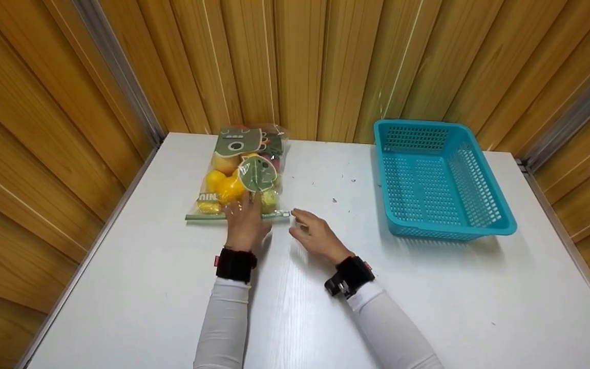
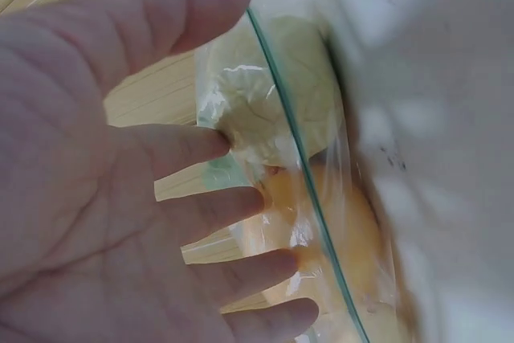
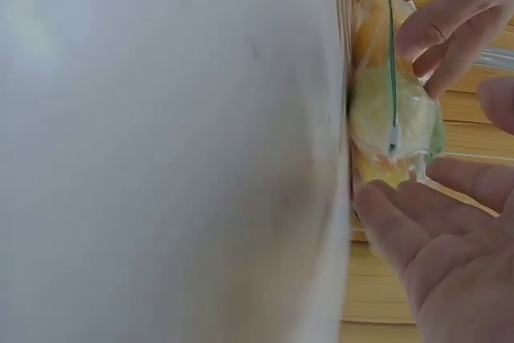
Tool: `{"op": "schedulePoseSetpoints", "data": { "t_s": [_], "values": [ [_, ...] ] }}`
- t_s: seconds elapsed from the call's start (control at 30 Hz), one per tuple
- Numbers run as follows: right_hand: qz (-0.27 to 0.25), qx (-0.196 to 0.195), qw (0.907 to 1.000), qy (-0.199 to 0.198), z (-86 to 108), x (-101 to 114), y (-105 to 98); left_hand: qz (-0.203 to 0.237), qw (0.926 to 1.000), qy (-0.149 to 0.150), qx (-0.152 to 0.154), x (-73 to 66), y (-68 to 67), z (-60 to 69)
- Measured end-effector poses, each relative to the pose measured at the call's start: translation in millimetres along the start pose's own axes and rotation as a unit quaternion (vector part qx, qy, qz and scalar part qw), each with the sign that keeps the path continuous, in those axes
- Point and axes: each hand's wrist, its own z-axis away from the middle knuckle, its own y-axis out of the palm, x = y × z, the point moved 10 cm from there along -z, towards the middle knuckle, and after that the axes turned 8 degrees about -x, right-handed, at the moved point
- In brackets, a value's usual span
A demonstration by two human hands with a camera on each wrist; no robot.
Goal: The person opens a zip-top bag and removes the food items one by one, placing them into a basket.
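Observation:
A clear zip bag (image 1: 233,148) with green cartoon prints lies on the table, holding several yellow, orange and pale green fruit-like pieces (image 1: 232,188). Its green zip strip (image 1: 205,218) runs along the near edge. My left hand (image 1: 245,225) reaches over that edge with fingers spread, its fingertips against the bag; in the left wrist view the palm (image 2: 104,214) faces it with the thumb apart. My right hand (image 1: 320,238) is beside the strip's right end, near the white slider (image 3: 393,136), fingers loosely bent and thumb apart, pinching nothing.
A turquoise perforated basket (image 1: 392,205) stands on the right part of the white table (image 1: 295,318). Small dark specks (image 1: 334,200) lie between bag and basket. Wood-patterned panels (image 1: 300,66) close off the back and both sides.

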Motion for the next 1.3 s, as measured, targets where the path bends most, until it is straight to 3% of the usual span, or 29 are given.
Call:
{"op": "schedulePoseSetpoints", "data": {
  "t_s": [0.13, 0.27, 0.4, 0.53, 0.73, 1.0, 1.3],
  "values": [
    [-0.054, 0.008, 0.9978, 0.037, -6.2, -10.8, 10.2, 0.008, 0.9998, 0.013, -0.013, -3.5, 0.2, 1.6],
    [-0.076, 0.009, 0.9950, 0.065, -9.5, -17.2, 12.3, 0.022, 0.9997, 0.011, -0.002, -6.1, 3.4, 1.5],
    [-0.063, -0.009, 0.9959, 0.065, -12.4, -19.1, 6.4, 0.034, 0.9993, 0.016, 0.004, -10.9, 5.1, 1.7],
    [-0.068, -0.023, 0.9937, 0.086, -12.7, -20.7, -0.1, 0.037, 0.9984, 0.040, -0.016, -18.2, 3.0, 1.7],
    [-0.156, -0.046, 0.9757, 0.147, -10.0, -26.0, -8.5, 0.029, 0.9951, 0.079, -0.051, -27.3, -0.8, 2.2],
    [-0.250, -0.084, 0.9472, 0.182, -3.9, -28.3, -23.2, 0.047, 0.9950, 0.084, -0.028, -30.8, 6.1, 0.7],
    [-0.255, -0.142, 0.9339, 0.206, 7.8, -37.5, -48.6, 0.102, 0.9872, 0.115, -0.042, -40.7, 7.3, -0.9]
  ]
}}
